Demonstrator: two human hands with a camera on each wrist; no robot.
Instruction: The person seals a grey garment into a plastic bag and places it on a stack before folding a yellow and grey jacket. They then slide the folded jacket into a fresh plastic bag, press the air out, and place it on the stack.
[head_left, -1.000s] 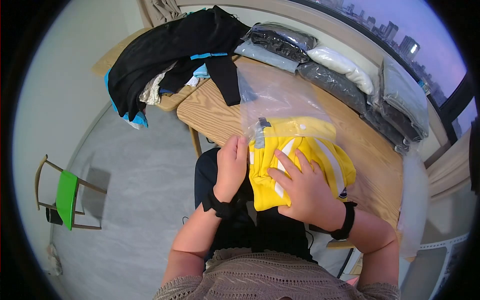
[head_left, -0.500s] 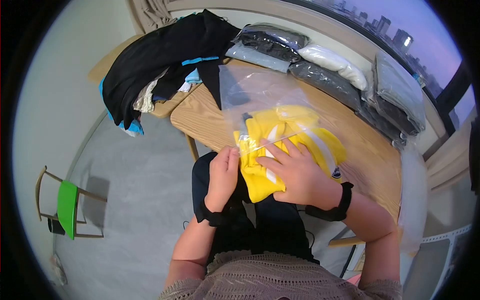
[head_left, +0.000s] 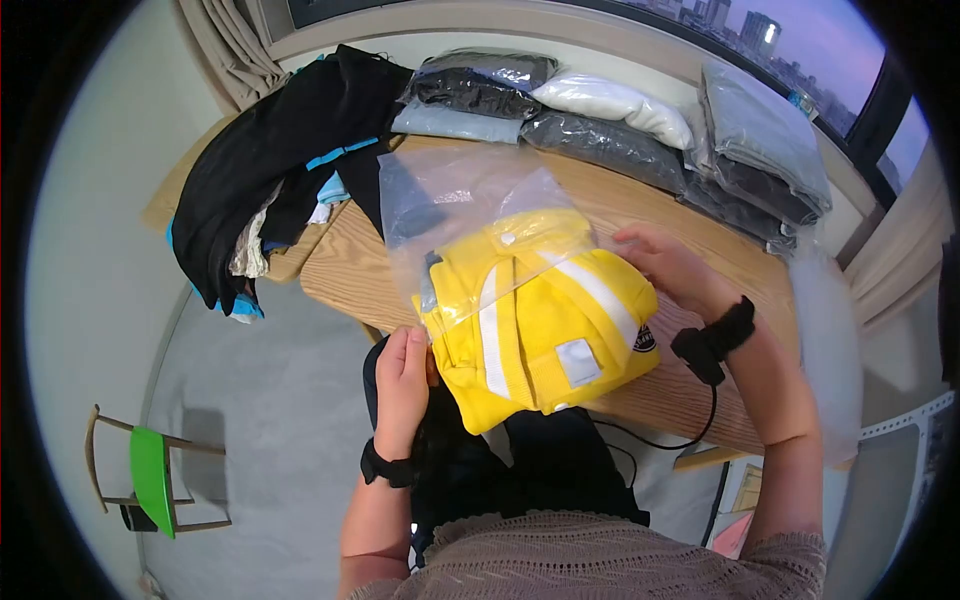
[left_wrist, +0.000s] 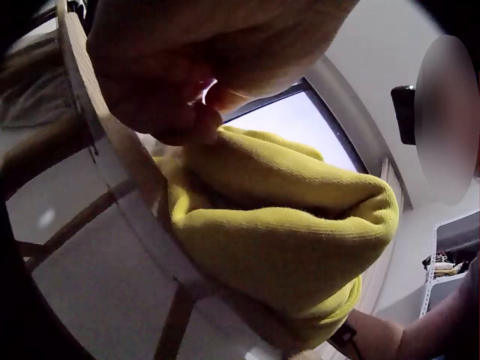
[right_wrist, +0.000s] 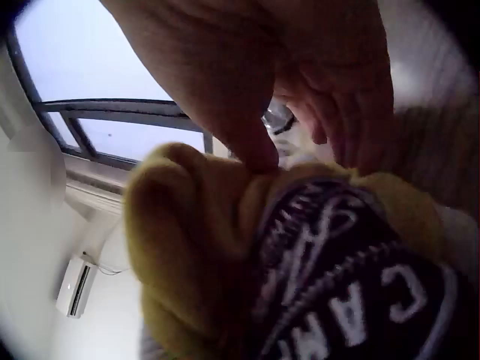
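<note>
Rightward off the folded yellow garment's (head_left: 535, 335) top has gone my right hand (head_left: 688, 277), its grip unclear to me, while my left hand's (head_left: 402, 392) fingers pinch the clear bag (head_left: 425, 190) covering only the garment's far part on the table (head_left: 335, 268), near part uncovered.

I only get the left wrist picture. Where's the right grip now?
Observer: The right grip is at the yellow garment's far right edge, fingers loosely bent.
Operator: Ooh, and is anything lying on top of the clothes?
Observer: Yes, a clear plastic bag covers their upper part, away from the person.
Operator: Is there any writing on them?
Observer: The dark patch near the right edge has white letters, including "CAM".
</note>
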